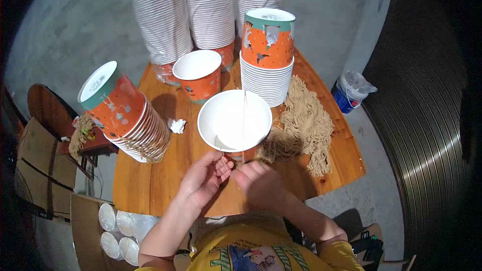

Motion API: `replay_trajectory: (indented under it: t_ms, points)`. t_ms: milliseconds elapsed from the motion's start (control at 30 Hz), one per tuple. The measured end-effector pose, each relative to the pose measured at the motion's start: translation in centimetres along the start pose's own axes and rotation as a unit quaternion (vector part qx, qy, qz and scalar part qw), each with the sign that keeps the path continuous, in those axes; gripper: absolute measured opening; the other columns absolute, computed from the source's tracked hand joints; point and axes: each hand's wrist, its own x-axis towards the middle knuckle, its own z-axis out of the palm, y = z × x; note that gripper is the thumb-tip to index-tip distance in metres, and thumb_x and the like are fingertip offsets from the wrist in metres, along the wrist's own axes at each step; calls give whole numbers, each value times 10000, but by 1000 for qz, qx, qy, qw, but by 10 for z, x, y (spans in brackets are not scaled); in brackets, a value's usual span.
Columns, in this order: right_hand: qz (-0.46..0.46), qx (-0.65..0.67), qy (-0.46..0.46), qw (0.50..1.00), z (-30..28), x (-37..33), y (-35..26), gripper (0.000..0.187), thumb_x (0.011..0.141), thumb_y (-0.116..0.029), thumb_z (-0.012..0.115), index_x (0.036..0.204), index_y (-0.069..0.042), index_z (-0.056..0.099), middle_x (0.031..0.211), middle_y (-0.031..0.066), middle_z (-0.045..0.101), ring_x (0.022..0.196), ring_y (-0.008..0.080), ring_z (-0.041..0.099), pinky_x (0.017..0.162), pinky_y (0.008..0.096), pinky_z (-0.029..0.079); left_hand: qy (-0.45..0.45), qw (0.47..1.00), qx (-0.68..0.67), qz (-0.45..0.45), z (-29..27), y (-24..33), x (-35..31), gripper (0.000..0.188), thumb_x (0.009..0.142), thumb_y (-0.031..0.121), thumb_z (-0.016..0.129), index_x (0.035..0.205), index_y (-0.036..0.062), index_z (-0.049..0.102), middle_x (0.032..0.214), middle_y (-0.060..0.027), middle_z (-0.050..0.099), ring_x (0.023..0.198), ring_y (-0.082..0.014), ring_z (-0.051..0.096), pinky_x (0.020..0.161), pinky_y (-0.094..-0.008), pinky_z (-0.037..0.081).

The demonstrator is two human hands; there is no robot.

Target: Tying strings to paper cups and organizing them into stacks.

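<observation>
The desk (188, 185) is wooden and carries every item noted from here on, all of it in front of me. Along its far side I record wrapped stacks (210, 10) of tubs in clear film. Nearer, the right stack (267, 78) stands rim-down, its uppermost tub showing orange and green. The left stack (120, 105) is likewise rim-down, appears tilted, and bears tan strands over its lower rims. A heap of tan yarn (307, 123) lies beside the right stack. The front tub (221, 113) sits mouth-up directly before my hands, white inside; just behind it the rear tub (202, 89) also stands mouth-up. My left fingers (222, 169), at the near rim, are partly curled, thumb and forefinger pinching a thin strand (244, 120). My right fingers (251, 172) are curled together just beside them; their tips are hidden, so I cannot tell whether they grip. The strand also shows as a straight line over the front tub's mouth, down toward my right fingers. A crumpled white wad (176, 126) lies between the left stack and the front tub.
</observation>
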Motion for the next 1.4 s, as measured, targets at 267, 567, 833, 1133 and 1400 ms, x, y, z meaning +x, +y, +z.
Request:
replay_trajectory:
  t_ms: [267,567,833,1133,1400]
  points:
    - [93,-71,46,992,-12,16,52,236,791,-143,666,1018,-100,616,794,46,564,711,245,581,602,370,494,-4,990,116,83,-6,-8,-4,86,886,81,544,939,15,557,870,-69,601,871,-211,616,843,-332,510]
    - [175,184,66,965,-41,49,73,140,858,-164,599,968,-81,622,732,11,581,659,159,577,540,299,472,11,918,220,330,-30,12,-11,168,883,65,532,1050,47,525,936,-37,555,874,-128,540,820,-263,436]
    - [265,793,21,548,-79,143,79,126,947,-183,525,863,-88,519,562,-95,317,454,4,276,399,171,242,-13,527,536,659,-24,129,-92,1289,510,611,808,1461,34,156,1523,-173,152,1403,-329,152,1135,-471,145]
    - [141,893,-102,416,-24,314,28,184,935,-206,548,1021,-65,631,886,48,641,743,176,602,700,328,541,64,507,541,668,-6,248,-148,1320,533,334,894,1491,153,5,1443,-140,297,1301,-247,363,1042,-399,378]
    - [207,904,-51,370,24,350,9,190,880,-136,623,1060,-74,623,872,-8,601,734,63,569,476,152,404,71,587,471,655,-34,272,-121,1057,757,218,764,1481,75,7,1412,-180,337,1238,-253,433,1023,-378,388]
